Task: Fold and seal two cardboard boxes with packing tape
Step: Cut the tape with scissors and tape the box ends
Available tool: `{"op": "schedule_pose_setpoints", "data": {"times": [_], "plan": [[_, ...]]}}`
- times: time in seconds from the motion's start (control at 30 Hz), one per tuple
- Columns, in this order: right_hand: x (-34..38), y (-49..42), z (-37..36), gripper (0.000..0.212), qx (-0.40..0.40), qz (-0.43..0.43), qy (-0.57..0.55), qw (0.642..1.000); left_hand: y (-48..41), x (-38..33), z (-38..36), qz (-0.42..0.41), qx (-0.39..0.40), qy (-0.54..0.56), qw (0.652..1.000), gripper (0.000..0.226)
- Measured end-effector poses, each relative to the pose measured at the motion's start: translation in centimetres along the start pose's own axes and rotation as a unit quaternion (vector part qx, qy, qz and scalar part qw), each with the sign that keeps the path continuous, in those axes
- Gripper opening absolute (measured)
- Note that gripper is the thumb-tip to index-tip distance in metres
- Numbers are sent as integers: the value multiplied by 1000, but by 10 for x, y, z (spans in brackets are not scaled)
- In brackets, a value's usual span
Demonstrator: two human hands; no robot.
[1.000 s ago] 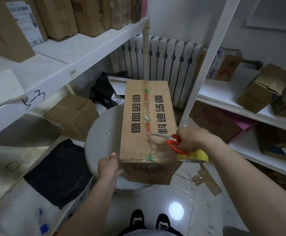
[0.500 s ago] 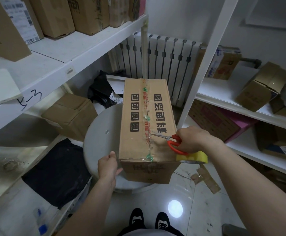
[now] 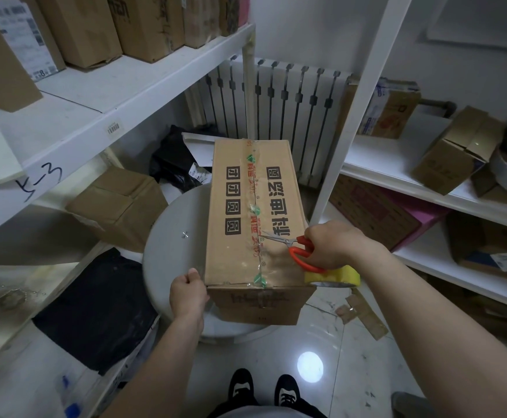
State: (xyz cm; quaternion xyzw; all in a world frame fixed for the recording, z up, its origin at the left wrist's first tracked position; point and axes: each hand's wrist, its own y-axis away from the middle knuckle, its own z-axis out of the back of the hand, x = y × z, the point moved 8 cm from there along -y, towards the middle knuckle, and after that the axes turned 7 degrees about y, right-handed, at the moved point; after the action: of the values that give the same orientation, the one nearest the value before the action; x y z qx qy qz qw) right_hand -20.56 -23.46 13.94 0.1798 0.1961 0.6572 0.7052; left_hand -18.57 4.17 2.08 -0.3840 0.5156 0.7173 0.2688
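One cardboard box (image 3: pixel 237 206) lies lengthwise on the round grey table (image 3: pixel 170 236), its top flaps closed and clear tape (image 3: pixel 253 212) running down the centre seam. My left hand (image 3: pixel 187 294) grips the near left corner, fingers curled on the edge. My right hand (image 3: pixel 330 245) is curled round the red-handled scissors (image 3: pixel 291 245), whose blades point at the seam, and the yellow tape roll (image 3: pixel 336 274) sits just under that hand at the near right corner; whether the fingers also hold the roll I cannot tell. I judge the step to be cutting the tape free; the next move calls for a clean snip and pressing the loose end flat. White shelving (image 3: pixel 125 95) loaded with cartons flanks both sides, a radiator (image 3: pixel 276 110) stands behind, and cardboard scraps (image 3: pixel 363 318) litter the glossy floor (image 3: pixel 336 342).
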Motion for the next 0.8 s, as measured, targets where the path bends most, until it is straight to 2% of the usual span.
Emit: {"op": "schedule_pose_setpoints", "data": {"times": [0.17,0.37,0.53,0.63,0.7,0.73,0.77,0.8], "plan": [[-1,-2,0,35,-6,-1,11,1000,-4,7,-5,20,5,12,1000,30],[-4,-4,0,34,-8,-12,7,1000,-1,20,-16,97,35,51,993,23],[-7,-3,-1,35,-15,-14,8,1000,-5,31,-25,150,57,69,985,32],[-12,-2,-7,37,-7,-20,22,1000,-17,46,-22,171,49,44,983,35],[-17,-2,-8,37,-9,-21,16,1000,-22,48,-18,153,33,19,987,33],[-19,-3,-9,38,-14,-22,5,1000,-23,43,-15,119,12,2,993,31],[-21,-2,-9,39,-20,-22,-7,1000,-21,31,-11,51,-24,-22,998,29],[-22,-3,-9,39,-23,-21,-18,999,-14,9,-7,-57,-64,-63,994,27]]}}
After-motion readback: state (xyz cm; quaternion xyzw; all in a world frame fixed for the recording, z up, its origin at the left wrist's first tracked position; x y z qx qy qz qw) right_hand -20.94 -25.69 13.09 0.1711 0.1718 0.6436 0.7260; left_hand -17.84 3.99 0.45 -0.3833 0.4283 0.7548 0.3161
